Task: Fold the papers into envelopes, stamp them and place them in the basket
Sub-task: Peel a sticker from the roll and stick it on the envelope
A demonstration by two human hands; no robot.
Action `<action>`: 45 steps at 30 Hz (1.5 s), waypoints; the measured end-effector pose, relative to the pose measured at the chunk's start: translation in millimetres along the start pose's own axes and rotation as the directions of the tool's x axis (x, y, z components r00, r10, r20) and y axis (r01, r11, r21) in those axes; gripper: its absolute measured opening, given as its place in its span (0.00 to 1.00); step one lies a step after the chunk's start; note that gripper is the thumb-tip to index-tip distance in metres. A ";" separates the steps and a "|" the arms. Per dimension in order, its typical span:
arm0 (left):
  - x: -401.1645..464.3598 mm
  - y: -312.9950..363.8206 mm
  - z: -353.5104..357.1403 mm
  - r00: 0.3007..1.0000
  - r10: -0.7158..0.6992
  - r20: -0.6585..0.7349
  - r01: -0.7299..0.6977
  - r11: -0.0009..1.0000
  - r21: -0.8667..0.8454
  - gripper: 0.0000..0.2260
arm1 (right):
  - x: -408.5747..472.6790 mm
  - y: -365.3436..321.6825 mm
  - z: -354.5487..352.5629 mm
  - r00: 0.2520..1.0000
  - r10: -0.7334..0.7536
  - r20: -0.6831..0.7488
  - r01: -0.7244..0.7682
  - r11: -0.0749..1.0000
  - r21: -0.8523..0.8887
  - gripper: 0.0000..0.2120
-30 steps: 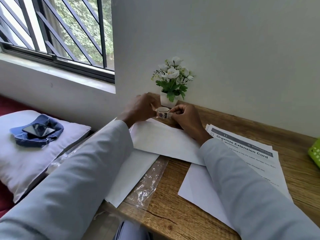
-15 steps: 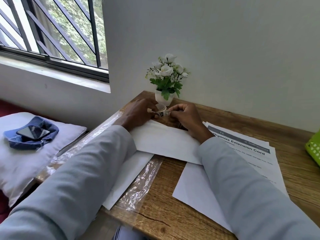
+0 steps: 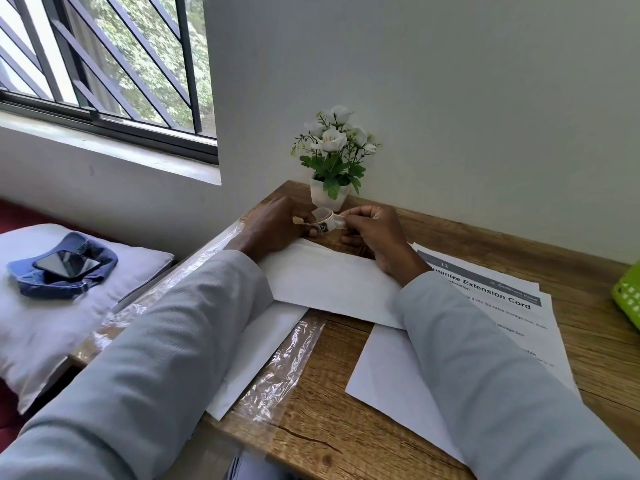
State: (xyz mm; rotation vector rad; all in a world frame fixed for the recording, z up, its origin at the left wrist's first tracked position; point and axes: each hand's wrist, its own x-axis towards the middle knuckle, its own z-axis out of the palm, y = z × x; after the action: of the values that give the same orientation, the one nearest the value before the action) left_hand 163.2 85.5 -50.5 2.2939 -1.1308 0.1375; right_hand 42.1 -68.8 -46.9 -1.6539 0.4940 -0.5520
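Observation:
A small roll of stamps [image 3: 323,218] is held just above the far edge of the wooden table [image 3: 332,434], in front of the flower pot. My left hand [image 3: 275,225] grips the roll. My right hand [image 3: 372,230] pinches the loose end of its strip [image 3: 338,223]. A folded white envelope [image 3: 332,282] lies flat under both wrists. Another white sheet [image 3: 259,348] lies beneath my left sleeve, and a blank sheet [image 3: 391,379] lies under my right sleeve. The green basket [image 3: 628,299] shows only as a corner at the right edge.
A white pot of artificial flowers [image 3: 329,197] stands against the wall right behind my hands. Printed sheets [image 3: 512,306] lie at the right. Clear plastic wrap [image 3: 280,372] covers the table's left edge. A pillow [image 3: 52,323] with a phone [image 3: 67,263] on blue cloth lies at the left.
Both hands have stayed together at the stamp roll in front of the flower pot. The strip's loose end now shows pulled out a little to the right. The view shifted slightly.

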 end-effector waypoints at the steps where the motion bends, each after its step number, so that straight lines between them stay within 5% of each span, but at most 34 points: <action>1: 0.3 -0.1 -0.2 1.000 -0.014 0.010 0.015 1.000 -0.006 0.13 | 0.1 0.0 0.6 1.000 0.005 -0.007 -0.005 1.000 0.003 0.03; 9: -2.2 1.1 -1.9 1.000 -0.007 0.026 0.007 1.000 -0.003 0.12 | -0.3 2.6 2.7 0.999 -0.027 -0.021 0.026 0.999 -0.037 0.04; 15: -3.4 7.5 -3.7 0.986 0.165 0.036 -0.166 0.986 0.021 0.31 | -1.5 6.0 -2.0 0.990 -0.140 0.036 0.142 0.985 -0.093 0.07; 18: -2.4 8.5 -1.5 0.984 0.172 0.047 -0.178 0.970 0.165 0.27 | -2.2 6.9 -4.5 0.981 -0.182 0.063 0.187 0.978 -0.093 0.07; 24: -3.5 4.3 -4.7 0.982 0.163 -0.092 -0.148 0.977 0.154 0.23 | -4.2 10.4 -3.2 0.950 -0.276 0.143 0.300 0.937 -0.182 0.05; 32: -1.6 11.8 -4.0 0.984 0.095 -0.150 -0.123 0.974 -0.190 0.26 | -6.1 5.9 -1.5 0.928 -0.350 0.123 0.363 0.927 -0.096 0.09; 38: -8.3 33.1 -10.0 1.000 0.023 -0.002 -0.018 0.754 -0.657 0.07 | -1.3 5.7 3.7 0.906 -0.411 0.096 0.419 0.905 -0.080 0.17; 45: -9.7 41.3 -11.9 0.973 -0.167 0.162 0.231 0.617 -0.752 0.16 | 1.1 6.6 7.1 0.876 -0.481 -0.020 0.465 0.856 -0.228 0.15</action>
State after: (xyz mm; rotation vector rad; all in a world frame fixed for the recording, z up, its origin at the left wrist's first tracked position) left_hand 127.7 78.9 -25.3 1.6136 -0.7332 -0.4552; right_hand 47.2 -64.9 -54.2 -1.9846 0.1968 -0.9555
